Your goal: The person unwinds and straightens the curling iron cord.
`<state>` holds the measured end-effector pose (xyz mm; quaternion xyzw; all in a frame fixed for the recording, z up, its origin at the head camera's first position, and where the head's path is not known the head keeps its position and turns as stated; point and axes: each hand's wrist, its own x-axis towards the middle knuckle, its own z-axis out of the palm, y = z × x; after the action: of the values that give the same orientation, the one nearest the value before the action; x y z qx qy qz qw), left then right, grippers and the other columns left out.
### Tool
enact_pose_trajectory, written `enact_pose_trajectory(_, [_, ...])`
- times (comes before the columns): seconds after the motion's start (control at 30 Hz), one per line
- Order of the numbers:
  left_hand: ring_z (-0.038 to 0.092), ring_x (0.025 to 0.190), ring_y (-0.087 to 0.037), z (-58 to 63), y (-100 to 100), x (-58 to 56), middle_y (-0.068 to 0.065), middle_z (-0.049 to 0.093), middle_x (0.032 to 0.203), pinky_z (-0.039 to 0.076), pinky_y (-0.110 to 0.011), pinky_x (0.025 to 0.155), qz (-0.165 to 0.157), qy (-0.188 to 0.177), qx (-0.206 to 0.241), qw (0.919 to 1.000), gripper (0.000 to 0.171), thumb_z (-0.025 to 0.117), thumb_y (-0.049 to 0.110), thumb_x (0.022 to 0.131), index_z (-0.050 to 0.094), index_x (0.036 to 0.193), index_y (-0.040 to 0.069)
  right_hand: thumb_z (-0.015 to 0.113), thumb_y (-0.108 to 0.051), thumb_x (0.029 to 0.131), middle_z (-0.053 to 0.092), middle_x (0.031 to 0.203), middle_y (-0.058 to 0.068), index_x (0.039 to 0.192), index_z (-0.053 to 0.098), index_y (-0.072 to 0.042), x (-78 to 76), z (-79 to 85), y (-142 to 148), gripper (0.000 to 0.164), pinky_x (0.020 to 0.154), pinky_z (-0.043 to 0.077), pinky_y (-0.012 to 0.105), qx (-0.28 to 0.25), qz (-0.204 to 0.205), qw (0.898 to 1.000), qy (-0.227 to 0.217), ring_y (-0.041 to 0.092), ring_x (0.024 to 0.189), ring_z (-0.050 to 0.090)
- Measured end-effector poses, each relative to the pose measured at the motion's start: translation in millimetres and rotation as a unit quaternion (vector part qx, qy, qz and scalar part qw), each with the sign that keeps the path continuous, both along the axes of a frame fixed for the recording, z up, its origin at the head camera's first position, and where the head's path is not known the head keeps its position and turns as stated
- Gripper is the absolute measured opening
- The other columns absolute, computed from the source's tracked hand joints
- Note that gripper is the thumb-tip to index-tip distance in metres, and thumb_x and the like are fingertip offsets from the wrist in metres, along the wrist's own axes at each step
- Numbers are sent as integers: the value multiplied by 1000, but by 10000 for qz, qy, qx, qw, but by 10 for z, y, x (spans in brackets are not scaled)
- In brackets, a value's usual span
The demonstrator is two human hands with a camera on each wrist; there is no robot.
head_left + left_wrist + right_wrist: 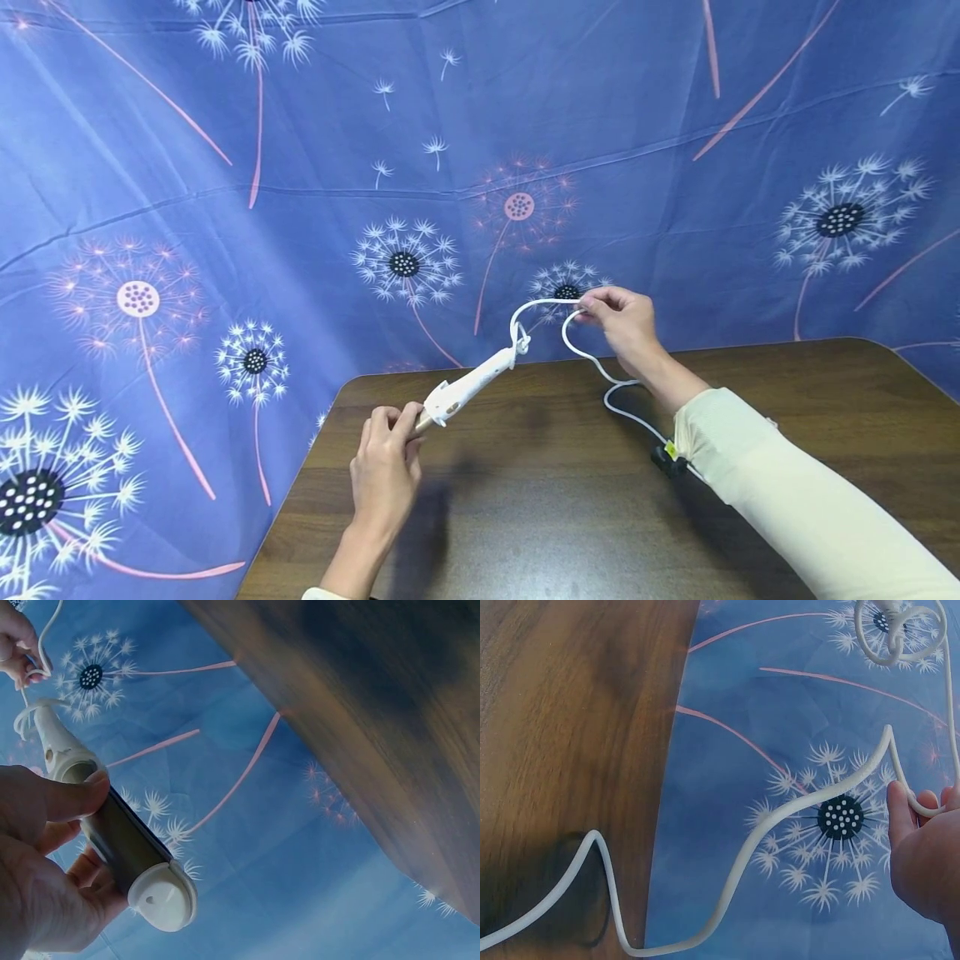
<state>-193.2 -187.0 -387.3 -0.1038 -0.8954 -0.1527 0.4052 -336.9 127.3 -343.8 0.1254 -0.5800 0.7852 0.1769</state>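
Observation:
A white curling iron (472, 386) is held up above the table, tilted, with its handle toward the upper right. My left hand (386, 467) grips it by the barrel. The left wrist view shows the dark, shiny barrel (124, 832) between thumb and fingers, with a white rounded tip (163, 898) past them. From the handle end runs a white cord (592, 360), looped close to the handle. My right hand (621, 321) pinches this cord between thumb and fingertips, a short way from the iron. In the right wrist view the cord (742, 855) hangs in bends from that hand.
The brown wooden table (540, 517) lies below both hands. A black plug-like piece (666, 461) with a yellow tag (671, 450) shows by the right sleeve, which partly hides the cord there. Behind the table hangs a blue cloth (637, 167) with dandelion prints.

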Motion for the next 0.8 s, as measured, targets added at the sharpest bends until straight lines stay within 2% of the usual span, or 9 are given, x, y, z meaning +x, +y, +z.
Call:
enact_pose_trajectory(0.1, [58, 82, -27, -6, -18, -7, -7, 56, 96, 45, -42, 44, 62, -25, 63, 10000, 51, 84, -4, 63, 66, 106, 17, 59, 9, 89, 67, 75, 5, 89, 62, 15, 3, -13, 37, 7, 73, 56, 30, -73, -3, 9999, 78, 13, 70, 68])
enact_pose_trajectory(0.17, [57, 83, -27, -6, -36, -10, -7, 56, 97, 45, -43, 45, 123, -18, 147, 9998, 50, 84, -4, 64, 66, 106, 17, 59, 9, 89, 66, 76, 4, 88, 63, 13, 5, -26, 64, 6, 73, 56, 30, -68, -36, 9999, 92, 14, 70, 69])
enact_pose_trajectory(0.33, [57, 84, -29, 0, -90, -10, -9, 56, 97, 46, -45, 45, 312, 38, 387, 9988, 49, 83, -6, 66, 66, 107, 16, 58, 11, 89, 66, 76, 3, 95, 54, 25, -5, -84, 125, 17, 73, 56, 29, 101, -135, 9999, -1, 11, 69, 67])
enact_pose_trajectory(0.4, [57, 86, -30, 3, -106, -9, -9, 56, 98, 47, -46, 46, 366, 72, 461, 9982, 49, 82, -5, 66, 66, 107, 16, 58, 10, 89, 66, 75, 2, 95, 54, 25, -15, -109, 151, 17, 73, 56, 28, 198, -181, 9996, -60, 10, 69, 67])
enact_pose_trajectory(0.57, [58, 88, -30, 26, -131, -12, -10, 56, 98, 47, -49, 46, 439, 245, 606, 9969, 49, 82, -6, 66, 66, 107, 15, 60, 10, 88, 65, 78, 3, 88, 63, 14, -32, -142, 221, 5, 73, 56, 27, 376, -287, 9988, -159, 8, 70, 66])
enact_pose_trajectory(0.7, [57, 88, -31, 39, -151, -21, -10, 56, 98, 47, -50, 47, 534, 312, 654, 9959, 50, 82, -7, 65, 66, 107, 15, 60, 11, 87, 65, 79, 2, 84, 66, 6, -28, -136, 262, 8, 74, 55, 26, 405, -233, 9988, -174, 8, 71, 67])
enact_pose_trajectory(0.8, [57, 89, -31, 42, -168, -28, -11, 56, 99, 48, -50, 47, 623, 286, 673, 9954, 50, 82, -7, 65, 66, 107, 15, 60, 11, 87, 65, 78, 1, 84, 65, 7, -20, -112, 283, 7, 73, 55, 25, 439, -271, 9986, -88, 9, 70, 67])
